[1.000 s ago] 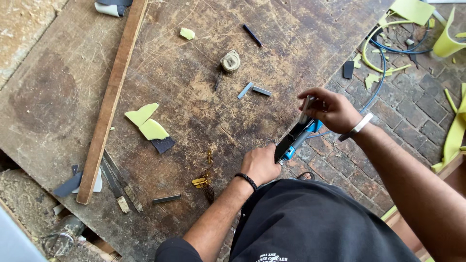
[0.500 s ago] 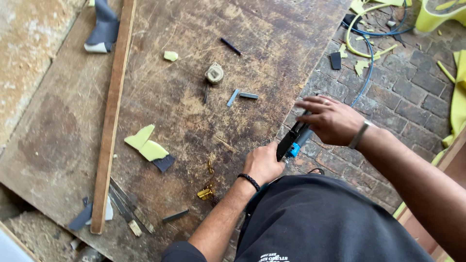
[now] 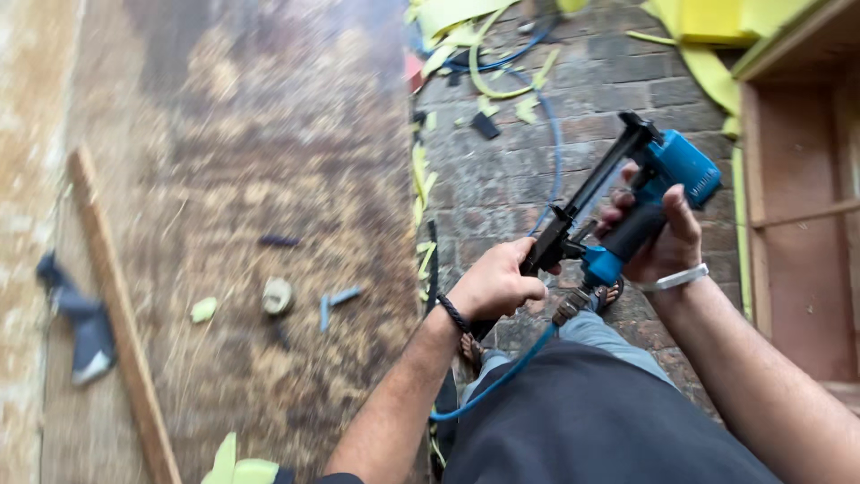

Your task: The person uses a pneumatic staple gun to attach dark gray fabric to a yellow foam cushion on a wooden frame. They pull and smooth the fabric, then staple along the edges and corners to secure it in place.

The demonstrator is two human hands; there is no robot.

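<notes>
A blue and black pneumatic staple gun (image 3: 667,166) is raised over the brick floor (image 3: 511,193), tilted with its head up to the right. My right hand (image 3: 658,242) grips its black handle. My left hand (image 3: 494,285) is closed around the lower end of its long black magazine (image 3: 587,202). A blue air hose (image 3: 502,376) runs from the handle's base down past my dark shirt. A white band sits on my right wrist, a dark one on my left.
A worn wooden board (image 3: 269,179) lies to the left with a long wooden strip (image 3: 121,327), a tape roll (image 3: 278,296), small metal pieces and yellow-green foam scraps (image 3: 237,466). More foam offcuts (image 3: 708,22) and hose lie on the bricks. A wooden frame (image 3: 797,197) stands at right.
The view has swung right and is blurred. Both hands have lifted the staple gun off the board's edge, now held over the brick floor.
</notes>
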